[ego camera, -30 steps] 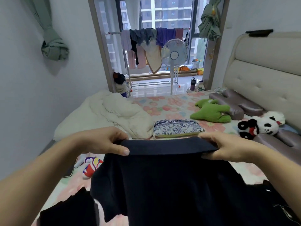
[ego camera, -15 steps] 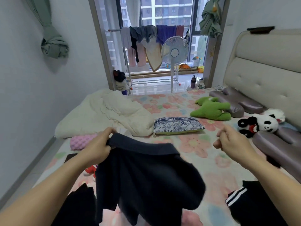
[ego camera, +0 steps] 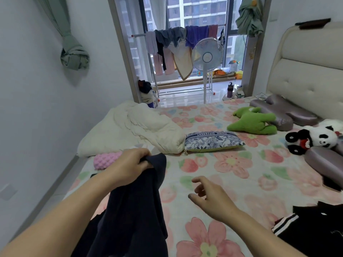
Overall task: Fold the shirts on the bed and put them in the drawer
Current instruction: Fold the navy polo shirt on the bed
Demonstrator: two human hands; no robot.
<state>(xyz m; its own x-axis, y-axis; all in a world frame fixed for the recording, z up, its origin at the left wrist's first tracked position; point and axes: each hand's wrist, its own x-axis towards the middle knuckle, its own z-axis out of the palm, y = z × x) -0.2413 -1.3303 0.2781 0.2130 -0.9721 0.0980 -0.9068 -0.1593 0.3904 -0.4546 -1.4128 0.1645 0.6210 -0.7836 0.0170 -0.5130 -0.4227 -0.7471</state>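
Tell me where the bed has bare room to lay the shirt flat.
Free: the floral sheet between the blue pillow, the panda and the striped garment. Crowded: white duvet and pink pad at left, green toy at right.

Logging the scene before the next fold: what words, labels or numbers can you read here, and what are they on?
"THINK DIFFERENT": on the band of the blue-and-white pillow, upside down from here.
White mark on the black striped garment: too small to read.
Fan badge: blurred.
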